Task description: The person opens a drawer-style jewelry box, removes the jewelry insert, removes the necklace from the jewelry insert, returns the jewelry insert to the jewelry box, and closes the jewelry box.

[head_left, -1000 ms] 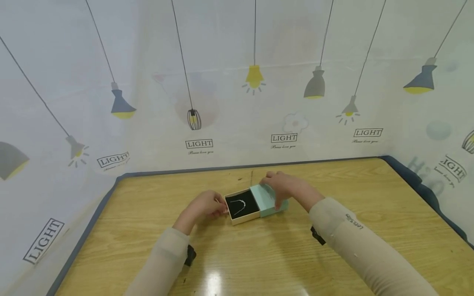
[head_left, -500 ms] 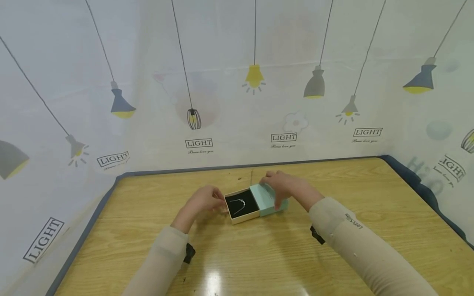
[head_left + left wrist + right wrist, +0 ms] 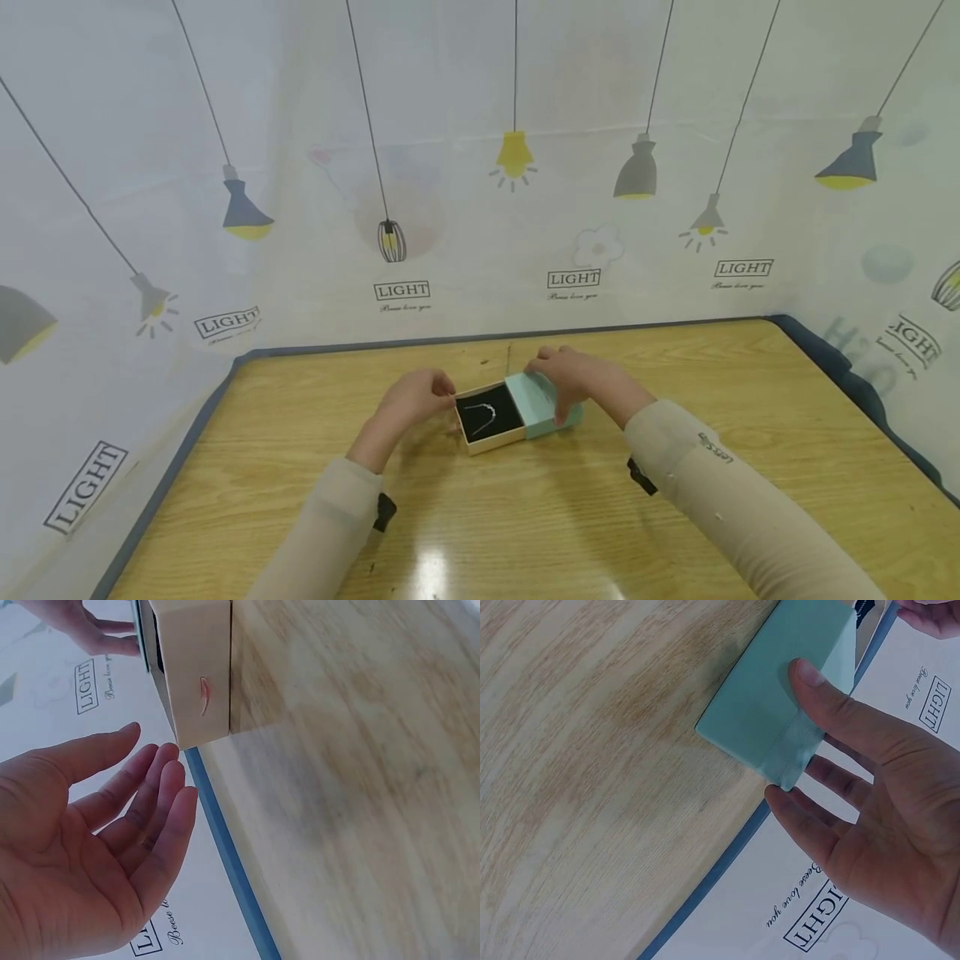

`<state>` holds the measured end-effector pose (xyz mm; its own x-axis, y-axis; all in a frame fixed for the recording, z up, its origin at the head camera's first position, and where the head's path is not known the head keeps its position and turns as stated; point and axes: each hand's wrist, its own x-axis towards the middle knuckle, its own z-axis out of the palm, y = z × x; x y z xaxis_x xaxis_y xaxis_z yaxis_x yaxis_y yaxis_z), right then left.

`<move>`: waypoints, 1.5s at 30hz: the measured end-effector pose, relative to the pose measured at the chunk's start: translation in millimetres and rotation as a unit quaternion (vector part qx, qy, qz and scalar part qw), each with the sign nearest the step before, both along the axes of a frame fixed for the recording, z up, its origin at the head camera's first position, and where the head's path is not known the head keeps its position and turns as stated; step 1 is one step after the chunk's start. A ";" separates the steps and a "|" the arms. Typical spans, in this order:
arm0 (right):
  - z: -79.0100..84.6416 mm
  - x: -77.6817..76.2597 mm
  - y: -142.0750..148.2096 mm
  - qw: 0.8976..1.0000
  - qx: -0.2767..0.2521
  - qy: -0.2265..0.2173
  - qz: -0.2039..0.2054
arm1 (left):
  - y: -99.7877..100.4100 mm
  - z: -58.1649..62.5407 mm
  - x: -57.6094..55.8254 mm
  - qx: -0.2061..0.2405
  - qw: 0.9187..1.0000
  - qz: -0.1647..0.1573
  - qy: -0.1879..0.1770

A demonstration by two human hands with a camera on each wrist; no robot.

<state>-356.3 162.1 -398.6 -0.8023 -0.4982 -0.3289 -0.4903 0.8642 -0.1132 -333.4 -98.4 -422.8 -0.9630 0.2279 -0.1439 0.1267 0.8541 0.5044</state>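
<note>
A drawer-style jewelry box lies on the table, its cream drawer (image 3: 496, 445) pulled partway out of a mint-green sleeve (image 3: 531, 405). On the drawer's black pad (image 3: 501, 400) rests a thin silver chain (image 3: 492, 412), bent in a curve. My right hand (image 3: 576, 377) grips the sleeve, thumb on one side and fingers on the other, as the right wrist view also shows. Beside the drawer's outer end is my left hand (image 3: 411, 400), fingers loosely bent, fingertips near the far corner. A small pinkish pull tab (image 3: 204, 696) sticks out of the drawer's end wall in the left wrist view.
The wood-grain table (image 3: 480, 517) has a dark blue edge strip (image 3: 360, 342) at its back and sides. White cloth walls (image 3: 465, 200) printed with hanging lamps enclose it on three sides. Black straps (image 3: 386, 512) sit at both wrists.
My left hand has come off the drawer's end and shifted slightly away from me, toward its far corner. The right hand, box and chain stay as they were.
</note>
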 end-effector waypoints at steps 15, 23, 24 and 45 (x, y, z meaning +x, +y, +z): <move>2.3 -0.6 -1.3 1.000 0.002 -0.002 -0.004 | 15.4 7.8 -0.3 -0.002 1.000 -0.025 0.014; 2.1 -0.7 -1.9 1.000 0.002 -0.005 -0.006 | 24.1 10.1 1.7 0.001 0.999 -0.040 0.014; 2.1 -0.8 -2.0 1.000 0.003 -0.005 -0.006 | 25.0 9.9 1.9 0.002 0.999 -0.045 0.014; -0.5 -1.4 -1.9 1.000 0.001 0.002 -0.002 | 46.0 0.8 6.4 -0.003 0.997 -0.075 0.003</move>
